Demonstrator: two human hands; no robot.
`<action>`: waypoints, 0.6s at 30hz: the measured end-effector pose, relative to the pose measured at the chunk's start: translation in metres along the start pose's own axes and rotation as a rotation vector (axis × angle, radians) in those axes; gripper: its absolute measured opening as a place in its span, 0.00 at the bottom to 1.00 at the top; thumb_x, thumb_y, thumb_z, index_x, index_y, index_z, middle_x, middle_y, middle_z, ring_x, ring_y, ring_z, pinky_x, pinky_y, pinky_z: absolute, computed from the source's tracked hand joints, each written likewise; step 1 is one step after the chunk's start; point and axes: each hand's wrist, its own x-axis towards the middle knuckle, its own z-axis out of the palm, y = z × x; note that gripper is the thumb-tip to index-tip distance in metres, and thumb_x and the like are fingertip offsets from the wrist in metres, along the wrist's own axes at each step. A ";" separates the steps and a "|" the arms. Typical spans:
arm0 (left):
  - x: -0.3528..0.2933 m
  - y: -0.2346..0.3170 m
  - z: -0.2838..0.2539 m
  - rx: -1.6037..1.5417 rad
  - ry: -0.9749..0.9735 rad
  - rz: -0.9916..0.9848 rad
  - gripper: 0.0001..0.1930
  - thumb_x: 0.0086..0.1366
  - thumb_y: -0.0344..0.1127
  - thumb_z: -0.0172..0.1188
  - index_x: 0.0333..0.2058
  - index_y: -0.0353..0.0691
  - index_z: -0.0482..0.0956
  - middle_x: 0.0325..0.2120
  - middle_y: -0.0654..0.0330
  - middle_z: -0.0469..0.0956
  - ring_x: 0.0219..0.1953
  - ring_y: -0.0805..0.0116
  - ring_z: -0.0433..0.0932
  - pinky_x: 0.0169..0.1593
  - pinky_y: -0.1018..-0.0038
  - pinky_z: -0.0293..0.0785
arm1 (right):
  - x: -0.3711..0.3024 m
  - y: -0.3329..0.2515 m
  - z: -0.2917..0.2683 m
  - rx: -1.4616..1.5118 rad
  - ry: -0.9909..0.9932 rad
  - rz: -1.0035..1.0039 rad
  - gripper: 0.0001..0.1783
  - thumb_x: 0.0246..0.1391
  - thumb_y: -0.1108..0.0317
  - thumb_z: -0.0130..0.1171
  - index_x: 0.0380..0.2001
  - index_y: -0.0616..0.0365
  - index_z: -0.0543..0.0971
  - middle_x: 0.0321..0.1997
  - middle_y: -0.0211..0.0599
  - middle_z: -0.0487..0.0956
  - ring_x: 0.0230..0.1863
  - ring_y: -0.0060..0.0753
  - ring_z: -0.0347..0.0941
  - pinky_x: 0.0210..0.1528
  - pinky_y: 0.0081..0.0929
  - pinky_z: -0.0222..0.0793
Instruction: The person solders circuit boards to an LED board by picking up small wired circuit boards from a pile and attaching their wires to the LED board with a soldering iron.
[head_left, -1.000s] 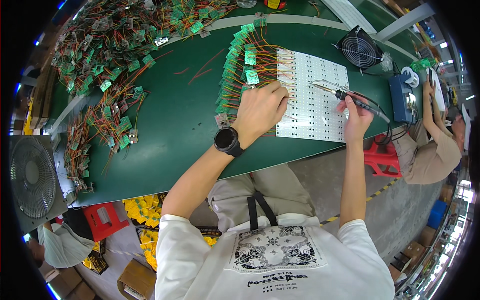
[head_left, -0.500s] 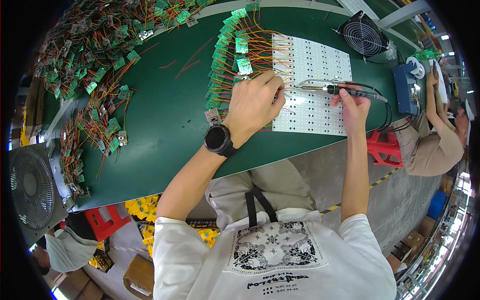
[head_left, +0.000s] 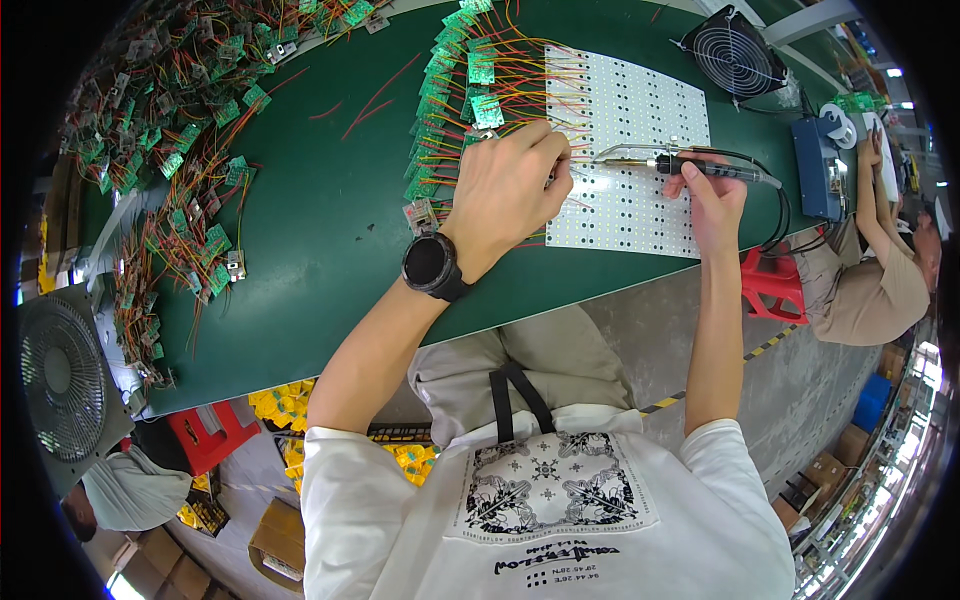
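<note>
My right hand (head_left: 716,200) grips a soldering iron (head_left: 690,165) by its black handle. Beside the iron runs a thin curved metal tube, and both point left over a white LED panel (head_left: 640,215). At the panel's left edge my left hand (head_left: 508,185) is closed, thumb and fingers pinched together close to the iron's tip. What it pinches is hidden behind the fingers. Red and yellow wires (head_left: 522,92) run from a row of green circuit boards (head_left: 432,110) to the panel's left edge. Several of these boards overlap in a column left of my left hand.
A large heap of wired circuit boards (head_left: 150,90) covers the table's far left. A black fan (head_left: 735,60) stands at the back right, near a blue box (head_left: 818,170) with a solder spool (head_left: 838,125). Another person (head_left: 865,290) sits at the right.
The view has shifted slightly, so the table and panel sit a little higher in the picture. Both hands and the iron keep nearly the same place over the panel.
</note>
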 end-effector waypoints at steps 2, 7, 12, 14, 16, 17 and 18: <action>0.000 0.000 0.000 0.000 0.000 -0.001 0.02 0.53 0.28 0.61 0.27 0.39 0.77 0.24 0.61 0.77 0.24 0.59 0.78 0.26 0.67 0.72 | 0.000 0.001 0.000 -0.008 0.000 0.001 0.12 0.55 0.75 0.59 0.42 0.72 0.76 0.29 0.43 0.79 0.26 0.30 0.76 0.30 0.25 0.70; 0.000 0.000 0.000 -0.001 -0.012 -0.006 0.02 0.54 0.29 0.61 0.26 0.38 0.77 0.24 0.60 0.77 0.24 0.59 0.78 0.26 0.67 0.71 | 0.000 -0.001 0.001 -0.030 0.001 -0.008 0.12 0.56 0.75 0.59 0.42 0.72 0.76 0.28 0.43 0.79 0.26 0.30 0.76 0.31 0.24 0.70; 0.000 0.000 -0.001 0.007 -0.014 0.000 0.02 0.54 0.28 0.61 0.26 0.38 0.77 0.24 0.60 0.77 0.24 0.58 0.78 0.26 0.67 0.71 | 0.000 0.001 0.000 -0.028 0.006 -0.004 0.12 0.56 0.75 0.59 0.42 0.72 0.76 0.28 0.44 0.79 0.26 0.31 0.77 0.31 0.24 0.70; 0.000 0.000 -0.001 0.008 -0.013 -0.004 0.02 0.54 0.29 0.61 0.26 0.38 0.77 0.24 0.60 0.77 0.24 0.58 0.78 0.26 0.67 0.71 | 0.000 0.000 0.000 -0.026 0.004 -0.002 0.12 0.56 0.75 0.59 0.42 0.72 0.76 0.27 0.44 0.80 0.26 0.32 0.77 0.31 0.25 0.71; -0.001 0.000 -0.001 0.008 -0.012 -0.007 0.02 0.54 0.29 0.61 0.26 0.38 0.77 0.24 0.60 0.77 0.24 0.58 0.78 0.26 0.67 0.71 | 0.000 0.002 -0.002 0.028 0.035 0.000 0.12 0.56 0.75 0.59 0.42 0.72 0.76 0.27 0.44 0.80 0.26 0.32 0.77 0.30 0.25 0.71; 0.000 0.000 0.000 0.014 -0.010 -0.002 0.02 0.54 0.29 0.61 0.26 0.38 0.77 0.24 0.60 0.77 0.24 0.59 0.78 0.26 0.67 0.71 | 0.000 0.003 -0.003 0.083 0.066 0.002 0.12 0.56 0.75 0.59 0.42 0.72 0.76 0.26 0.44 0.80 0.25 0.32 0.77 0.30 0.25 0.71; -0.001 0.000 0.000 0.021 -0.008 0.002 0.02 0.54 0.29 0.61 0.26 0.38 0.77 0.24 0.60 0.77 0.24 0.59 0.78 0.26 0.67 0.71 | 0.000 0.003 -0.003 0.084 0.065 0.001 0.12 0.56 0.75 0.59 0.42 0.72 0.76 0.26 0.44 0.80 0.25 0.32 0.77 0.30 0.25 0.71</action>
